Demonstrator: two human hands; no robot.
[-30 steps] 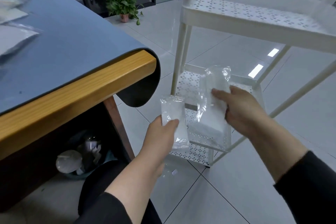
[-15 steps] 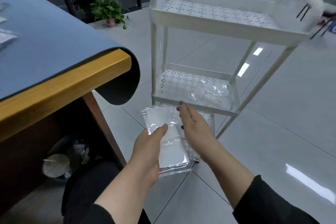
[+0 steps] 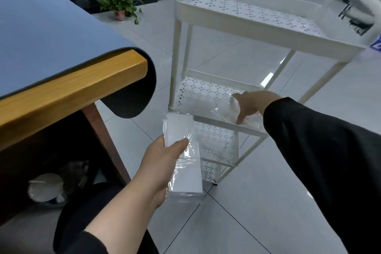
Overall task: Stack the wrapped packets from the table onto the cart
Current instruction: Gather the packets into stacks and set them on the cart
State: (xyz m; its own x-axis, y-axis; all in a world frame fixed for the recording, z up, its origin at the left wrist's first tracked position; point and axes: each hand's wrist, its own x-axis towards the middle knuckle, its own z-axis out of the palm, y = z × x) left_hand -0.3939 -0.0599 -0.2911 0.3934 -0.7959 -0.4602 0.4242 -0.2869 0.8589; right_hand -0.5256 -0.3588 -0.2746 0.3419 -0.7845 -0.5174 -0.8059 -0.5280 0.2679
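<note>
Cart (image 3: 243, 27): white matt plastic, perforated shelves. Packets (image 3: 181, 150): clear glossy film, crinkled, over white contents. Counter (image 3: 72, 86): varnished wood edge; blue matt mat (image 3: 41, 37), smooth, black underside. Floor (image 3: 257, 202): glossy pale tile, reflective. Sleeve (image 3: 329, 161): black matt cloth.

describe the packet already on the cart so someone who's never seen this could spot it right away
Start at the white three-tier cart standing on the tiled floor and drop to its middle shelf. At that shelf's right front corner, under the right hand, lies a crinkled clear-wrapped packet. The other packet is off the cart, gripped by the left hand.
</note>
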